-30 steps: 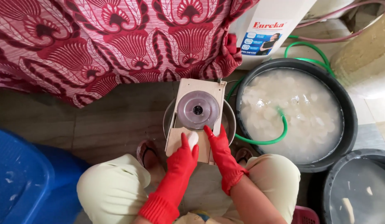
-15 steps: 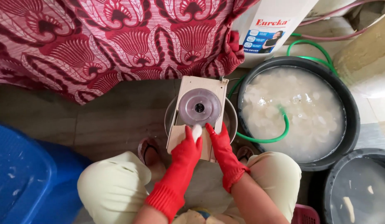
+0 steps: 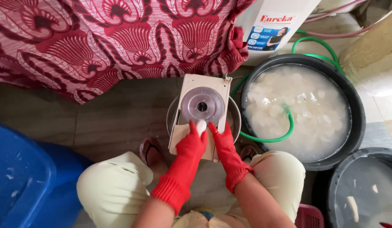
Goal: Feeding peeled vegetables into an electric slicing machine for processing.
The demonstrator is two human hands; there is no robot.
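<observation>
Both my hands wear red rubber gloves. My left hand (image 3: 191, 145) presses a small white peeled piece (image 3: 201, 126) against the round metal disc (image 3: 202, 106) of a beige slicer board (image 3: 185, 86). That board lies across a steel bowl (image 3: 234, 114) on the floor. My right hand (image 3: 223, 141) rests on the board's right edge, beside the disc, steadying it. My knees in pale trousers sit on either side.
A large black tub (image 3: 356, 114) at the right holds water, white pieces and a green hose (image 3: 284, 133). A second black tub (image 3: 365, 190) sits at the lower right. A blue crate (image 3: 22, 181) stands at the left. Red patterned cloth (image 3: 98, 42) hangs behind.
My left hand has pushed the white piece forward up the board, from the lower part to the disc's edge. My right hand stays on the board's edge.
</observation>
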